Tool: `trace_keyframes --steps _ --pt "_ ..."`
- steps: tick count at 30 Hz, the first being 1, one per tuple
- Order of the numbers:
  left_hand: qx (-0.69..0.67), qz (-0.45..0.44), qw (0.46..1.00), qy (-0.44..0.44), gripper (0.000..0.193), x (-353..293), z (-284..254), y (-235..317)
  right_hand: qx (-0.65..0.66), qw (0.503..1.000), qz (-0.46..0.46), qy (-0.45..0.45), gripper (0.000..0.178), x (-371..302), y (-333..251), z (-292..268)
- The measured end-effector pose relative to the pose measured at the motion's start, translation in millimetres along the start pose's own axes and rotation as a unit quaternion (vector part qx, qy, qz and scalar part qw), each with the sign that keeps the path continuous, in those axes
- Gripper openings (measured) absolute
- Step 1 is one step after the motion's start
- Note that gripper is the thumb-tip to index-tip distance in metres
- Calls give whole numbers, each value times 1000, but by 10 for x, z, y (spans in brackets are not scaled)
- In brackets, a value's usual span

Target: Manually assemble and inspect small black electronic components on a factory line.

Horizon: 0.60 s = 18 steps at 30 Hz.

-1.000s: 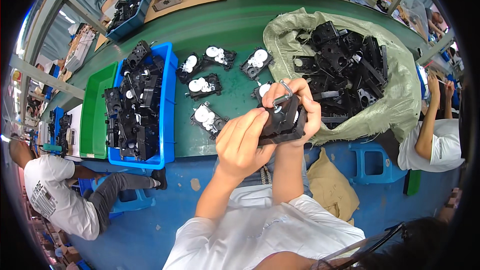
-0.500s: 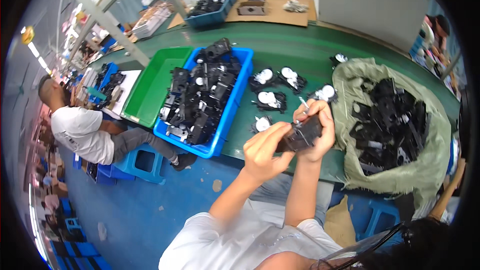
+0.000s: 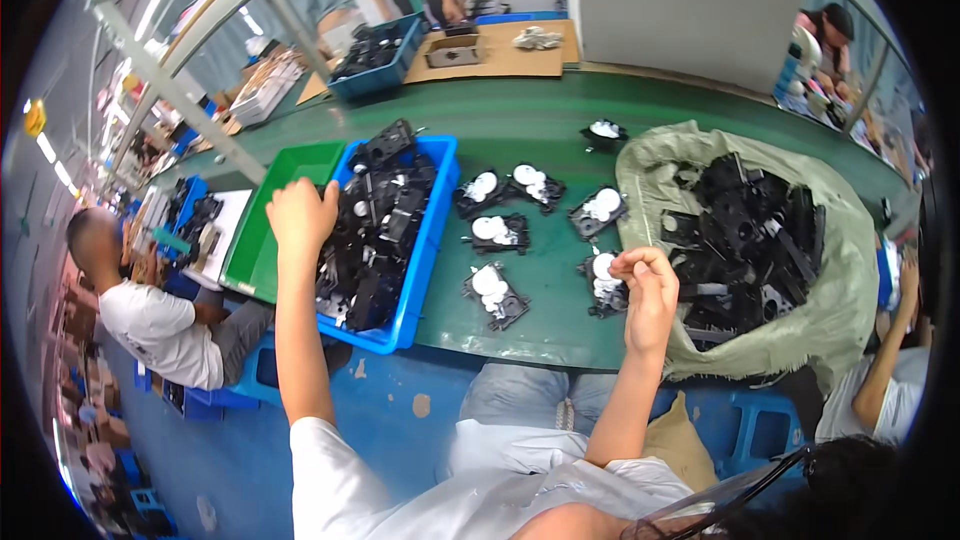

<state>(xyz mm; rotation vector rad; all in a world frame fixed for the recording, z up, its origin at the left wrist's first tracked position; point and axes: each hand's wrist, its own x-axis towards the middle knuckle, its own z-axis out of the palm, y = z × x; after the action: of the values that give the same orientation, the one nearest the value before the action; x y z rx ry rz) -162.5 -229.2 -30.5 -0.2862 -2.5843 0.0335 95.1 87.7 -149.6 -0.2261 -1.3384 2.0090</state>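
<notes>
The left hand [image 3: 303,215] reaches out over the green bin [image 3: 255,260], beside the blue bin [image 3: 422,250]; its back is up and the thumb stands off from the fingers, but the fingertips are hidden, so I cannot tell whether they pinch anything. The right hand [image 3: 650,300] is raised near the table's near edge, fingers loosely curled with the tips bent leftward; nothing shows in it, though I cannot tell if something small is inside. Just left of it lies the nearest gear part [image 3: 604,280], on the table [image 3: 545,340], white gears up, its long axis running roughly near to far. Another gear part [image 3: 493,290], further left, slants from far left to near right; one beyond it [image 3: 500,231] lies left to right. They sit gears up and mostly apart, probably so each can be seen and picked singly. Black parts [image 3: 375,240] are heaped every way in the blue bin at left; the sack [image 3: 845,270] at right has its mouth open around more, likely to keep both piles within arm's reach
</notes>
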Motion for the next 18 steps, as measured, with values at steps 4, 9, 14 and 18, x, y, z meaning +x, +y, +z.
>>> trace_keyframes --steps 4,9,14,18 --pt "-42 184 982 19 29 276 -220 994 -77 995 -19 53 16 -22 -155 -249" --pt "-159 273 911 -265 27 688 475 2429 -262 958 -69 96 13 -5 -524 -294" --pt "-110 229 925 -284 29 747 1298 3184 -489 860 -117 83 12 -4 -1082 -488" --pt "-107 186 940 -264 34 750 1705 3259 -693 701 -167 29 14 238 -1480 -642"
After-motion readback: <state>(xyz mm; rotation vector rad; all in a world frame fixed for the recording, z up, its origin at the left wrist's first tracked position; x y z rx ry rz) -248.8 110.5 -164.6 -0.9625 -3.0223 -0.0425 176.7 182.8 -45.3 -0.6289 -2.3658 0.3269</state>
